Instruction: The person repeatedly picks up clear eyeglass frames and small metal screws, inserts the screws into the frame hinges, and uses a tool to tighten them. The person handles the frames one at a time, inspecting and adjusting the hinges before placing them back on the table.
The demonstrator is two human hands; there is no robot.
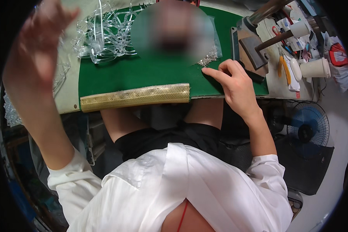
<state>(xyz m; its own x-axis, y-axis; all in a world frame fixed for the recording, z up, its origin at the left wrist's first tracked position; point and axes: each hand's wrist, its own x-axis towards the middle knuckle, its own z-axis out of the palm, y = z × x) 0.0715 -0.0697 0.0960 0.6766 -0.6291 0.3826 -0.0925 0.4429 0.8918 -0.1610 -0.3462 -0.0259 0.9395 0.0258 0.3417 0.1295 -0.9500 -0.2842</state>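
Observation:
My left hand (38, 46) is raised high at the left, blurred, fingers apart and holding nothing. My right hand (232, 79) rests on the green mat (143, 73), its index finger stretched out and touching the mat beside a small heap of tiny shiny beads (208, 60). A gold mesh strip (135, 97) lies along the mat's near edge. A pile of clear plastic frames (104, 33) sits at the mat's far left corner. A blurred patch hides the middle of the mat's far side.
At the right of the bench lie a hammer (276, 38), paper cups (316, 67), yellow-handled pliers (284, 67) and red scissors. A blue fan (307, 129) stands low at the right. More clear plastic parts lie at the far left edge.

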